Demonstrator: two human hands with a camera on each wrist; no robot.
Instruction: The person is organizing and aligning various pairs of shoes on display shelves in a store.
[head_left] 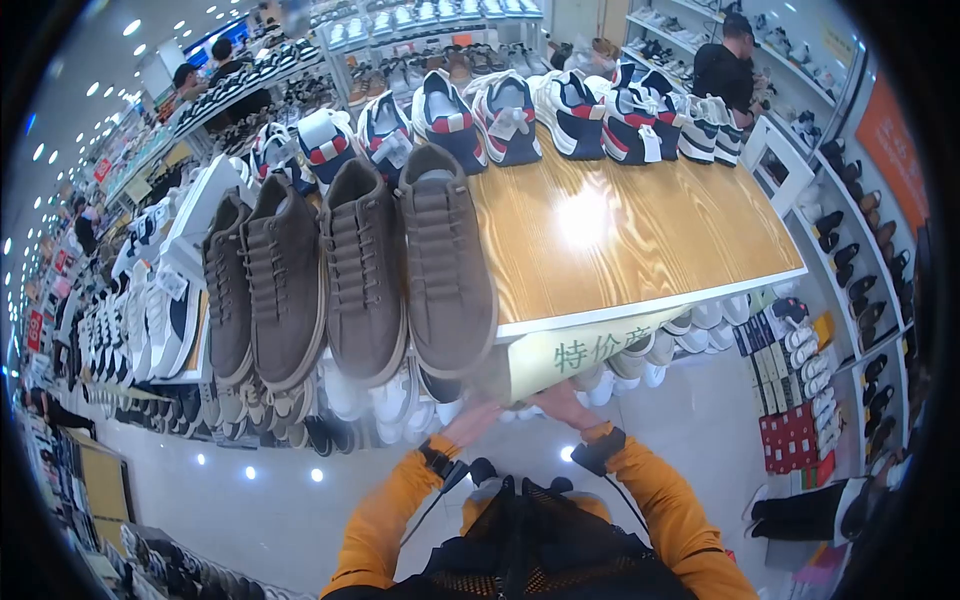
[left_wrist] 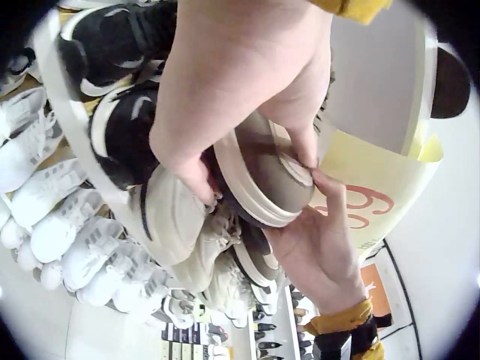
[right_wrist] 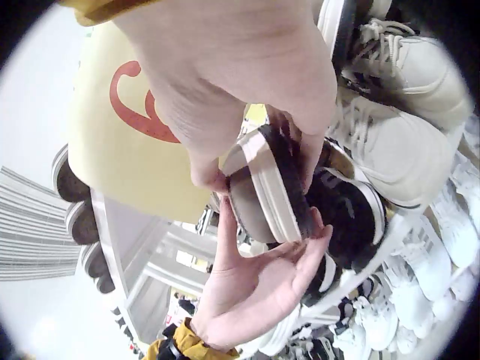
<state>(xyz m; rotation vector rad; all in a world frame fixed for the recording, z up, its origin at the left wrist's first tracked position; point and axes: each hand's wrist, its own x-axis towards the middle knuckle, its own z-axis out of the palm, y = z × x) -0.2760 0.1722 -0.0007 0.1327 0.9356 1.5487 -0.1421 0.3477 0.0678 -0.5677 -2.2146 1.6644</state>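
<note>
Both hands grip one grey-brown shoe with a thick cream sole, below the front edge of the display table. In the left wrist view the left hand (left_wrist: 240,82) holds the shoe (left_wrist: 270,169) from above, thumb and fingers on opposite sides. The right hand (left_wrist: 322,259) pinches its other end. The right wrist view shows the right hand (right_wrist: 240,67) across the shoe (right_wrist: 262,191), and the left hand (right_wrist: 251,292) around its far end. In the head view the left hand (head_left: 472,422) and right hand (head_left: 565,405) are partly hidden by the yellow sign (head_left: 570,352).
Large brown shoes (head_left: 365,270) line the left of the wooden tabletop (head_left: 640,230), with striped sneakers (head_left: 505,115) along its back. White shoes (left_wrist: 97,247) and black shoes (left_wrist: 112,45) fill the shelf beside the hands. Stacked boxes (head_left: 790,440) stand at the right. A person (head_left: 725,75) is beyond the table.
</note>
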